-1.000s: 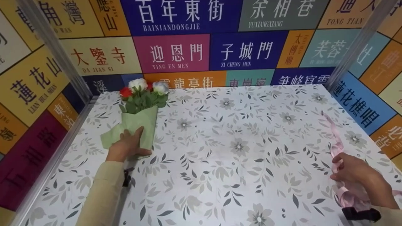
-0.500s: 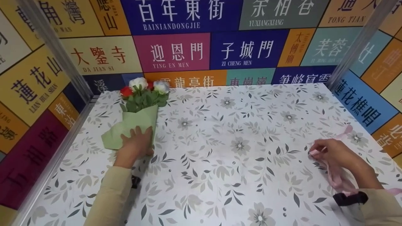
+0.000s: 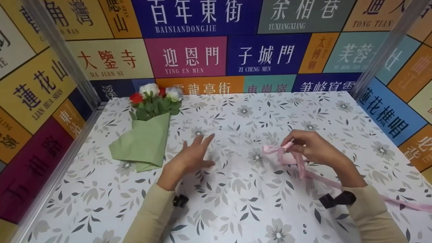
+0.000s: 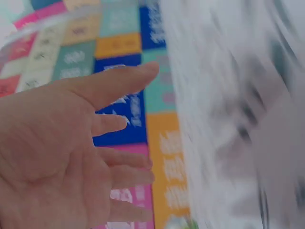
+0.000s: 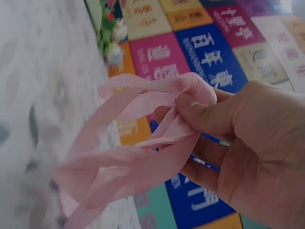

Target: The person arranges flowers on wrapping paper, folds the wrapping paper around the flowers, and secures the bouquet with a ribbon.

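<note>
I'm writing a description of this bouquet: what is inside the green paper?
Red flowers, whitish flowers and green leaves stick out of the green paper at its far end. Lower down, the paper covers whatever it holds, so any stems cannot be seen.

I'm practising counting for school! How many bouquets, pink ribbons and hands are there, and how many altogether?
Bouquet in green wrapping: 1
Pink ribbon: 1, as it looks like one length
Left hand and right hand: 2
Total: 4
</note>
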The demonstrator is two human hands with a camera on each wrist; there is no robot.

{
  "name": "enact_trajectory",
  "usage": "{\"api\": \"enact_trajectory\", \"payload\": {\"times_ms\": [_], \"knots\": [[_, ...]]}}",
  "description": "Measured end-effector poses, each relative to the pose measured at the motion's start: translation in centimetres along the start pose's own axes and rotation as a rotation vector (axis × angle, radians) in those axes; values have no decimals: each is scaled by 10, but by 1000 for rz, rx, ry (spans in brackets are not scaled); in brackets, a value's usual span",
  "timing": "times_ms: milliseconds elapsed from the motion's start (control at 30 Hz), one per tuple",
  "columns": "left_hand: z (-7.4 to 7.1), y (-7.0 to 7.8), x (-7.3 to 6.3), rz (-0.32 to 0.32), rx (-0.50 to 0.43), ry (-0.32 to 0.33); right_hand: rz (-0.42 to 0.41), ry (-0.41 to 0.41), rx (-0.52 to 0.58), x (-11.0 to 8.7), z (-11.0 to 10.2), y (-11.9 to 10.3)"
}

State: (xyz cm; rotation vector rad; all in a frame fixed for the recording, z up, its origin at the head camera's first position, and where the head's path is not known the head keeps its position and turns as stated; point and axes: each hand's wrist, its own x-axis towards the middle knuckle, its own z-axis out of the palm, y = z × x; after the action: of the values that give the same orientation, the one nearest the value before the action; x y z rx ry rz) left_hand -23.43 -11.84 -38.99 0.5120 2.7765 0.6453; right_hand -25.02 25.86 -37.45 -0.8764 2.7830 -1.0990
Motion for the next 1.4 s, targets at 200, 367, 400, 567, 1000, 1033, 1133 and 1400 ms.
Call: {"api": "enact_trajectory", "payload": {"times_ms": [200,367,400,567,1000,1033,1133,1400], "knots": [[3,33,3,152,-91,49,-137,-38,109,27,12,-38],[7,37,9,229,-250,95,-208,-28,193,45,21,-67],[8,36,11,233,-295,95,-223,-20,210,49,23,-72],[12,31,19,217,-516,121,-258,-1,303,61,34,-92],[-4,15,23,199,-932,403,-182,50,449,70,47,-90],[-6,14,23,191,-951,430,-158,56,443,71,46,-88],[-10,9,23,162,-974,523,-100,67,425,71,44,-83],[-28,-8,14,105,-906,717,3,60,298,77,46,-66]]}}
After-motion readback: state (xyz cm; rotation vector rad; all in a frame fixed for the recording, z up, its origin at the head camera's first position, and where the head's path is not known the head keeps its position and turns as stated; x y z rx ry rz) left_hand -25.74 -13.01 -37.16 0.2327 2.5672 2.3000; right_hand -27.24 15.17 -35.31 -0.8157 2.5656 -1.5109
